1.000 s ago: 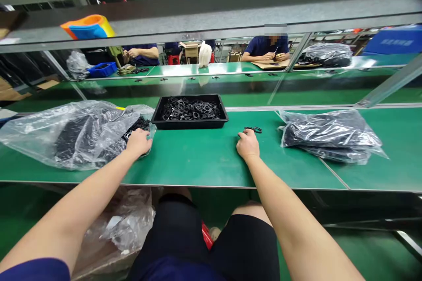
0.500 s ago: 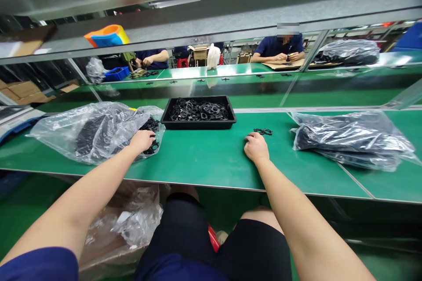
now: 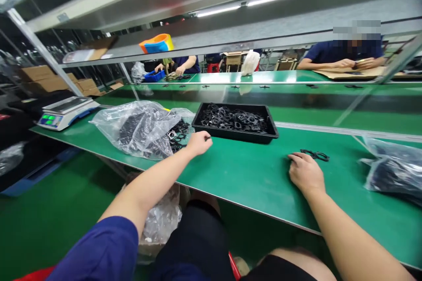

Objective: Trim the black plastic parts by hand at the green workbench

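Note:
My left hand (image 3: 198,144) is closed, pinching a small black plastic part (image 3: 207,138) at its fingertips. It is above the green bench, just right of the mouth of a clear plastic bag (image 3: 140,127) that spills more black parts (image 3: 178,134). Behind that hand stands a black tray (image 3: 242,135) heaped with black ring-shaped parts (image 3: 234,118). My right hand (image 3: 306,171) rests on the bench with fingers loosely extended, and I see nothing in it. Just beyond its fingers lie black ring parts (image 3: 315,155); whether the fingers touch them I cannot tell.
At far left is a digital scale (image 3: 67,112). Another clear bag of black parts (image 3: 394,169) lies at right. A metal shelf (image 3: 231,48) runs above the bench. Beyond it, small parts lie spaced along a green strip, and two co-workers (image 3: 346,55) sit opposite.
My left hand has come out of the bag's mouth and moved right, with a black part in its fingers. The right hand stays beside the ring parts. The view has swung left.

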The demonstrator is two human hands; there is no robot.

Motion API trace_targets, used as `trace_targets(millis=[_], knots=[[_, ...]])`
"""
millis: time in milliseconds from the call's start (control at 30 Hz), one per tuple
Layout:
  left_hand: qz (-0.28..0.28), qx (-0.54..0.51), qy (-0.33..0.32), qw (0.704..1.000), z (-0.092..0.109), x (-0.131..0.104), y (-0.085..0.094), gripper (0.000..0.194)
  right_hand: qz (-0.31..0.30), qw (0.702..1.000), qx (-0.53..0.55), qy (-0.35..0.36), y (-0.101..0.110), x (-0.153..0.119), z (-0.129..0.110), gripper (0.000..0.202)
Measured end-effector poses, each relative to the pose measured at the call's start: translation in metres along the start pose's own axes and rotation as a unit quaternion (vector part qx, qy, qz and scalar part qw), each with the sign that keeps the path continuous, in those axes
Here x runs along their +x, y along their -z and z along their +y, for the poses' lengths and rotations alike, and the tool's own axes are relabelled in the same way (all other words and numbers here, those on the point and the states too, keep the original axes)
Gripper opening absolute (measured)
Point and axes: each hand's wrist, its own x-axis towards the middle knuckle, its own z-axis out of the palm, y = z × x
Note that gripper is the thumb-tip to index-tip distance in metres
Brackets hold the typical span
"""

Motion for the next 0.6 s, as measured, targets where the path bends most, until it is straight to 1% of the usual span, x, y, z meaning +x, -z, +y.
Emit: trace_targets(millis=[100, 200, 267, 333, 400, 500, 567, 600], knots=[[-0.018, -0.075, 0.003, 0.997, 0.017, 0.001, -0.033, 0.029, 0.002, 0.999, -0.038, 0.007, 0.006, 0.002, -0.005, 0.035], [-0.041, -0.143, 0.002, 0.989, 0.031, 0.002, -0.063, 0.030, 0.003, 0.996, -0.076, -0.036, 0.011, 0.002, -0.012, 0.034], [-0.055, -0.181, -0.003, 0.982, 0.037, 0.001, -0.078, 0.032, 0.005, 0.995, -0.085, -0.059, 0.013, 0.002, -0.016, 0.032], [-0.064, -0.206, -0.011, 0.976, 0.040, 0.000, -0.088, 0.034, 0.007, 0.994, -0.088, -0.063, 0.014, 0.001, -0.020, 0.030], [-0.064, -0.222, -0.027, 0.973, 0.042, -0.001, -0.094, 0.034, -0.001, 0.995, -0.080, -0.052, 0.017, 0.001, -0.023, 0.031], [-0.063, -0.222, -0.104, 0.967, 0.040, -0.001, -0.099, 0.037, -0.029, 0.997, -0.046, -0.047, 0.021, 0.003, -0.029, 0.029], [-0.068, -0.209, -0.154, 0.963, 0.038, 0.002, -0.102, 0.041, -0.042, 0.997, -0.014, -0.068, 0.020, 0.008, -0.037, 0.030], [-0.072, -0.204, -0.167, 0.962, 0.036, 0.004, -0.103, 0.043, -0.047, 0.995, 0.007, -0.084, 0.017, 0.012, -0.043, 0.030]])
